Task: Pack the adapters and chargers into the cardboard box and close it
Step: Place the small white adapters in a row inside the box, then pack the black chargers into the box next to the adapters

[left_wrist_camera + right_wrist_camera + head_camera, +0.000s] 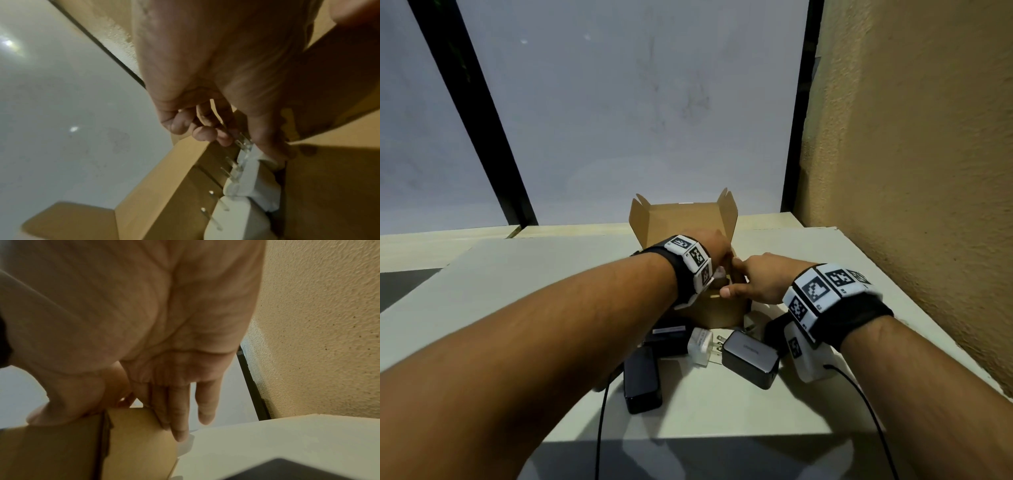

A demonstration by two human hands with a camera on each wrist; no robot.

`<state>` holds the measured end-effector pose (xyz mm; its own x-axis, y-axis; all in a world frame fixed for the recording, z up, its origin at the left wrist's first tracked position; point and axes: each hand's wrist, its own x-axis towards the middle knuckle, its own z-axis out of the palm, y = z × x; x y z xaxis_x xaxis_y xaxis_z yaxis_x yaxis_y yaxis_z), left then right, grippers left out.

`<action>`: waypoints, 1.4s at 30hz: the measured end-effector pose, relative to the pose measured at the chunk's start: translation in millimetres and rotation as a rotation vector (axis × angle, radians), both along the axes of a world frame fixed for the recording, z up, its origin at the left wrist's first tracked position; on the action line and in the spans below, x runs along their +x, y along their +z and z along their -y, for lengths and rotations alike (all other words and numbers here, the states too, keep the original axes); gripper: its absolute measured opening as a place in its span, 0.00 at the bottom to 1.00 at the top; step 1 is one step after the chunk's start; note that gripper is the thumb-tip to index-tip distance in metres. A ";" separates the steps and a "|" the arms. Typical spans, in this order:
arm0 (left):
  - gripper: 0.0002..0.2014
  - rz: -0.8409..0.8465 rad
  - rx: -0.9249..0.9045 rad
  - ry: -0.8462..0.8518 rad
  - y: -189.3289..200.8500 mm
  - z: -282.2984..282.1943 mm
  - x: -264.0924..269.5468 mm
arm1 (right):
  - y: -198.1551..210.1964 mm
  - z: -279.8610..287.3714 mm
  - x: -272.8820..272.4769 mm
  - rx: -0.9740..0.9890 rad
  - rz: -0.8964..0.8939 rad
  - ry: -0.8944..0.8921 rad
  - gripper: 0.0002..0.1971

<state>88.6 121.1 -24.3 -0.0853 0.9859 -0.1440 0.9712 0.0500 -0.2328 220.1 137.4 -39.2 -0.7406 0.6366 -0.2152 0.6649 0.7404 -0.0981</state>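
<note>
The brown cardboard box (685,219) stands open on the table, lid upright at the back. My left hand (717,245) reaches inside it. In the left wrist view this hand (240,142) pinches a white pronged adapter (249,154) between thumb and fingers, at the end of a row with two more white adapters (255,183) along the box wall (156,186). My right hand (739,277) braces the box's front right corner (139,443): its thumb lies on the front wall and its straight fingers (179,418) press the side wall.
In front of the box lie a black power bank (642,383), a black adapter (669,337), a white plug adapter (702,346), a grey charger (751,358) and a pale one (753,322). A textured wall (911,171) closes the right side. Wrist cables trail over the table's (517,291) front edge.
</note>
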 end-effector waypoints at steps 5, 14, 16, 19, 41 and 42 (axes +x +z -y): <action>0.23 0.069 0.067 0.063 10.1 14.7 -18.9 | 1.3 4.2 -0.7 -0.025 -0.005 -0.043 0.29; 0.17 0.149 0.152 0.168 14.0 87.9 -69.7 | 7.0 11.8 -4.6 -0.023 0.067 -0.092 0.26; 0.18 0.187 0.134 0.189 12.3 106.5 -84.2 | 9.4 15.0 -5.5 -0.013 0.084 -0.097 0.27; 0.17 0.263 0.074 0.186 8.8 133.9 -102.9 | 11.7 18.6 -7.2 0.016 0.116 -0.096 0.28; 0.17 0.355 0.108 0.055 -28.3 173.1 -112.0 | 4.5 12.1 -12.0 0.037 0.142 -0.141 0.31; 0.15 0.390 0.119 0.028 -27.6 175.6 -109.6 | 4.7 13.1 -11.9 0.036 0.142 -0.141 0.31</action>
<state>-21.0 -54.5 -51.8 -0.0739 0.9957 -0.0558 0.9834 0.0820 0.1616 208.3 124.3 -34.4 -0.6077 0.7407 -0.2865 0.7673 0.6406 0.0287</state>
